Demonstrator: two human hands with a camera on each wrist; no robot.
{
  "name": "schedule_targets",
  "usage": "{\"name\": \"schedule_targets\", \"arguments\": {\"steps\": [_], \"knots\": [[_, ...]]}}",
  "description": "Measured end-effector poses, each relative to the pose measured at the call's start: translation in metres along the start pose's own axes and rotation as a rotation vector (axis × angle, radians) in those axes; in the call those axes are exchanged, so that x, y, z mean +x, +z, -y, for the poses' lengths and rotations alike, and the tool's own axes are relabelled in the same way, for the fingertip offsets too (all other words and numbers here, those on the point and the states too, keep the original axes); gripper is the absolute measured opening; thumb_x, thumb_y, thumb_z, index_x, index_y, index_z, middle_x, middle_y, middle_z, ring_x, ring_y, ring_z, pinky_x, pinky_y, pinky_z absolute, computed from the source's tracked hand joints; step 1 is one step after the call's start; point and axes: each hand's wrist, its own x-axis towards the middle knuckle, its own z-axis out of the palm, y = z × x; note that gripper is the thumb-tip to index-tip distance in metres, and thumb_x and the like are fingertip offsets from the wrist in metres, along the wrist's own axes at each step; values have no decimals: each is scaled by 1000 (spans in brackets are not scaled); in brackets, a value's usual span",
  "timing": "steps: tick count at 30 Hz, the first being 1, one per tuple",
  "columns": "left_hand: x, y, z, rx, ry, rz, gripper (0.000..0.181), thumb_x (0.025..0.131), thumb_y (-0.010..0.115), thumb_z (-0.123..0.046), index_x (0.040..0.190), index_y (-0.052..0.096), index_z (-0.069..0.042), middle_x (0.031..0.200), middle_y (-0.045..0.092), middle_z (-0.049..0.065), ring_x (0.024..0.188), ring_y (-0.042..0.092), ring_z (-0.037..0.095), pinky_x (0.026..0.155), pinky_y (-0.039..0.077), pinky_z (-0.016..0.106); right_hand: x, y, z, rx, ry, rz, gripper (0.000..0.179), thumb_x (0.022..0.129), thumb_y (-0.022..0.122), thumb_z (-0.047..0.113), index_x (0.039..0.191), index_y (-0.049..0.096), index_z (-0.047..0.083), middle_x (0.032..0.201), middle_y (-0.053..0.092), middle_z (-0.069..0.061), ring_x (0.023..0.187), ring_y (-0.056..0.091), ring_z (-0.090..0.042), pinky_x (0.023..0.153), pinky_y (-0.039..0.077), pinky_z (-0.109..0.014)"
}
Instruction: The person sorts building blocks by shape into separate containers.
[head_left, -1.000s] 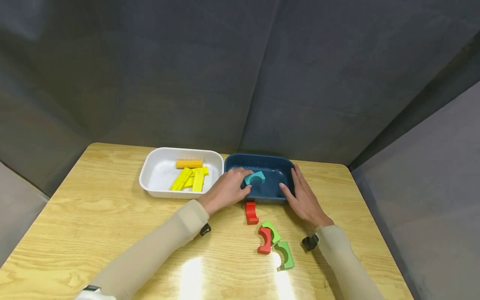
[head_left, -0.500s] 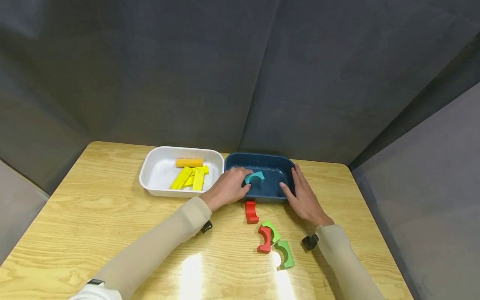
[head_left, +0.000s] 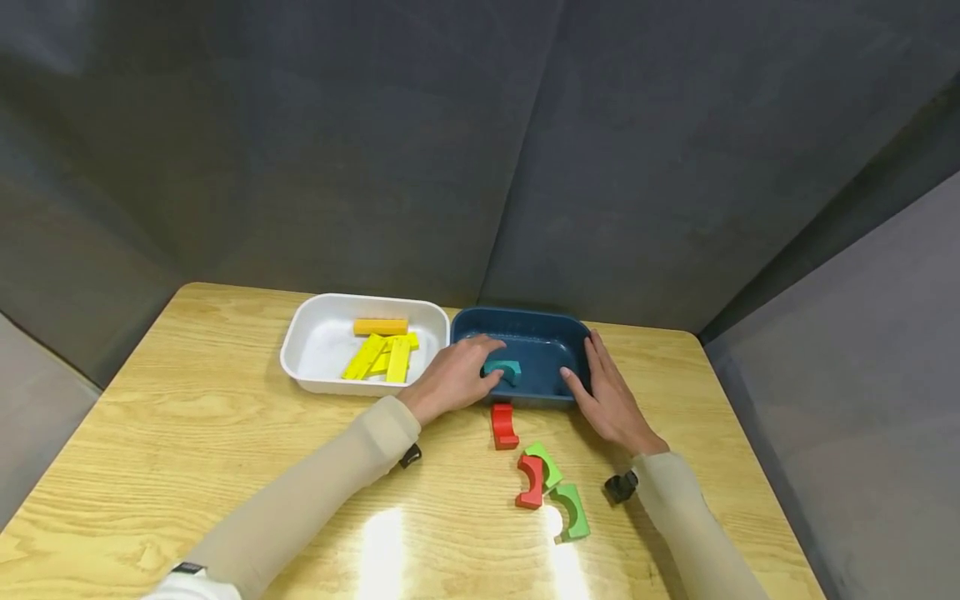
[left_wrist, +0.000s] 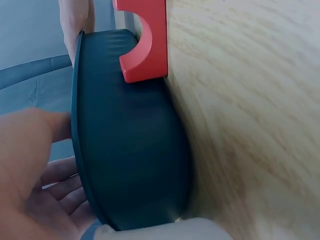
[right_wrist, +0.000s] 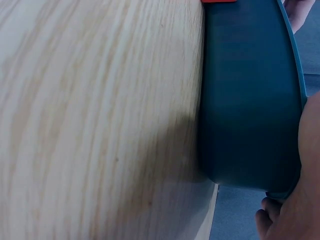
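Observation:
A teal arch-shaped block (head_left: 504,370) lies in the dark blue tray (head_left: 517,402), by the tray's left end. My left hand (head_left: 459,373) reaches over the tray's front rim, thumb and forefinger apart beside the block. The left wrist view shows that hand (left_wrist: 30,175) behind the tray's near wall; the block is hidden there. At the tray's right end rests my right hand (head_left: 611,400), its fingers straight along the outside and the thumb over the rim. Just in front of the tray stands a red arch block (head_left: 504,427).
On the left, a white tray (head_left: 300,377) touches the blue one and holds several yellow blocks (head_left: 398,360) and an orange-yellow block (head_left: 381,327). Nearer on the wooden table (head_left: 247,450) lie another red arch block (head_left: 529,483) and two green arch blocks (head_left: 572,512). Grey curtains (head_left: 337,167) surround the table.
The teal arch block has left my left fingers and dropped lower in the blue tray, tilting over. Both hands have stayed nearly in place.

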Motion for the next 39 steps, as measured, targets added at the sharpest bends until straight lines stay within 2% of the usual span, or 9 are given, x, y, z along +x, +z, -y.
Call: {"name": "schedule_targets", "arguments": {"steps": [8, 18, 23, 28, 39], "knots": [[-14, -2, 1, -5, -62, -7, 53, 103, 74, -28, 151, 62, -11, 154, 60, 10, 140, 59, 28, 112, 53, 45, -1, 1, 0, -1, 2, -3, 89, 111, 43, 60, 173, 7, 6, 181, -5, -6, 165, 9, -40, 129, 16, -67], [-24, -2, 0, 8, -19, -70, 54, 103, 74, -28, 152, 60, -11, 155, 58, 11, 143, 55, 30, 116, 50, 47, 0, 3, 0, -5, 9, -6, 90, 111, 42, 60, 173, 6, 6, 181, -5, -8, 165, 9, -41, 129, 16, -67], [-30, -3, -6, 27, 32, -112, 56, 102, 75, -26, 153, 58, -10, 155, 57, 11, 142, 55, 29, 115, 51, 45, 0, 3, -1, -14, 15, -1, 90, 111, 41, 61, 173, 5, 7, 181, -6, -6, 165, 8, -41, 129, 15, -67], [-37, -4, -15, 50, 115, -164, 57, 101, 76, -25, 152, 58, -9, 156, 56, 11, 142, 55, 28, 117, 49, 45, 1, 3, -1, -15, 14, 0, 90, 111, 41, 62, 173, 6, 7, 181, -5, -7, 165, 8, -40, 129, 15, -67], [-54, -2, -28, 41, 252, -187, 53, 101, 77, -26, 148, 62, -9, 150, 61, 11, 136, 60, 27, 113, 53, 42, 1, 3, -1, -9, 5, -7, 89, 111, 41, 61, 173, 7, 6, 181, -6, -5, 165, 9, -39, 129, 17, -66]]}}
